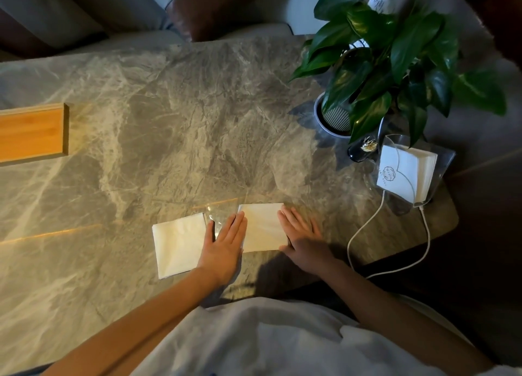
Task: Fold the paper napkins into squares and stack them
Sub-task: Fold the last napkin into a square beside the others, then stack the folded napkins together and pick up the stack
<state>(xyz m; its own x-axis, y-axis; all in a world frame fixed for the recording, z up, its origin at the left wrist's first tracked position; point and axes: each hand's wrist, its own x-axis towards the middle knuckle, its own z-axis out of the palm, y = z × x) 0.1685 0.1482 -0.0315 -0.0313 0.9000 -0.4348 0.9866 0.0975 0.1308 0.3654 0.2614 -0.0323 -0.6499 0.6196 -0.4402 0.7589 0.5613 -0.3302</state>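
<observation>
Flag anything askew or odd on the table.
The left napkin lies rotated against the right napkin, which the left hand and right hand touch with flat fingers. The two sit side by side, unstacked. A white cable loops off the table edge. Nothing looks spilled or torn.

Head view, steeply down, close.

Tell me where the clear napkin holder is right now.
In the head view, the napkin holder stands near the right edge of the table, just nearer the person than the potted plant and beyond the right hand, to its right.
</observation>
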